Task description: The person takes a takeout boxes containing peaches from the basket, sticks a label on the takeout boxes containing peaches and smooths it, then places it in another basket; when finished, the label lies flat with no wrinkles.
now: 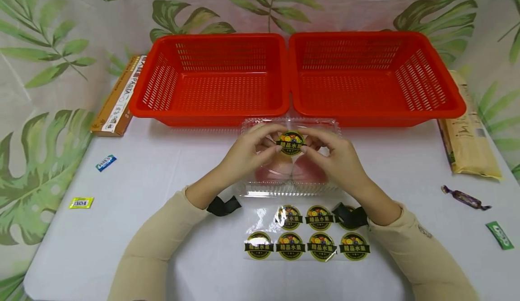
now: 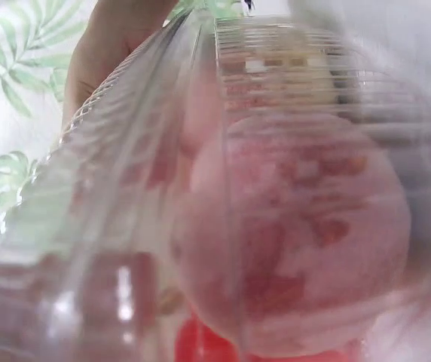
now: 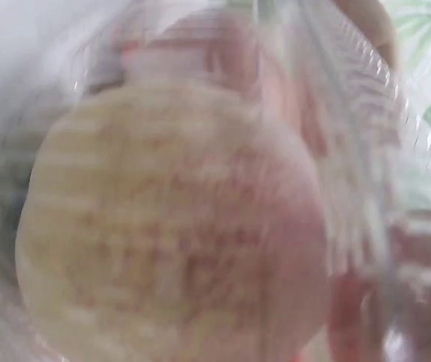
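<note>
Two red baskets (image 1: pixel 215 111) (image 1: pixel 375 111) wall off far side, touching clamshell box's (image 1: pixel 290 186) back edge. Sticker sheet (image 1: pixel 306 238) lies just before box, between forearms. Open table (image 1: pixel 162 174) left and right of box; small wrappers (image 1: pixel 105 162) (image 1: pixel 465 197) near edges.

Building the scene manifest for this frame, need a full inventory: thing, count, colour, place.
baskets: 2, red, side by side at table's far edge
clear box: 1, transparent, pinkish fruit inside, before the baskets
held sticker: 1, gold and black, over the box lid
sticker sheet: 1, about seven stickers, near edge
pasta box: 1, brown, far left
tan packet: 1, far right
small wrappers: 4; blue and yellow on the left, purple and green on the right
table: 1, white
left hand: pinches the sticker
right hand: pinches the sticker
</note>
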### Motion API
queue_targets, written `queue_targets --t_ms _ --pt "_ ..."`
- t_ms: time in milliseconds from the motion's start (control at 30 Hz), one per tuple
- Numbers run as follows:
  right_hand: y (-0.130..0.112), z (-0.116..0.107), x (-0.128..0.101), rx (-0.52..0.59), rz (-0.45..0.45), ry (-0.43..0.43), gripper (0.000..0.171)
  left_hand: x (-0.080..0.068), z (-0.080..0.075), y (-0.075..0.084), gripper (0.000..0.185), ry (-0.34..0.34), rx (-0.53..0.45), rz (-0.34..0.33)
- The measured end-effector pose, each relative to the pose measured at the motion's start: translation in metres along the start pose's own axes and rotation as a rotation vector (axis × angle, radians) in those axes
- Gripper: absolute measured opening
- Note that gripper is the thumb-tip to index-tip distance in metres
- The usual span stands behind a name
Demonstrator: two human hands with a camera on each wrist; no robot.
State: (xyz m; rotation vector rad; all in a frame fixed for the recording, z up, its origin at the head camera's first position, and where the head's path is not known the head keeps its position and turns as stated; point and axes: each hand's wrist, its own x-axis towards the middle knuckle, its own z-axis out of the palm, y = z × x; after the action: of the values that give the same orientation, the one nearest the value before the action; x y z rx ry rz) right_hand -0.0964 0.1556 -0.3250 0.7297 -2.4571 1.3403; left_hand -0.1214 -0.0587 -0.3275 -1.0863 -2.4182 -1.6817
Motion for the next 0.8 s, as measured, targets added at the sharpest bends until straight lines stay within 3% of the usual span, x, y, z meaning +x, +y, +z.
queue_targets --t_ms 267,500,800 --pt "0.008 -0.002 0.003 -0.057 0.038 -0.048 0.035 0.003 0.001 -0.005 0.033 -0.034 0.18 -0.022" --pt "0.008 0.0 0.006 -0.117 0.065 -0.109 0.035 0.005 -0.004 -0.012 0.038 -0.128 0.405 0.079" --pt "0.006 0.002 0.008 -0.169 0.093 -0.146 0.034 0.004 -0.004 -0.014 0.032 -0.115 0.483 0.071"
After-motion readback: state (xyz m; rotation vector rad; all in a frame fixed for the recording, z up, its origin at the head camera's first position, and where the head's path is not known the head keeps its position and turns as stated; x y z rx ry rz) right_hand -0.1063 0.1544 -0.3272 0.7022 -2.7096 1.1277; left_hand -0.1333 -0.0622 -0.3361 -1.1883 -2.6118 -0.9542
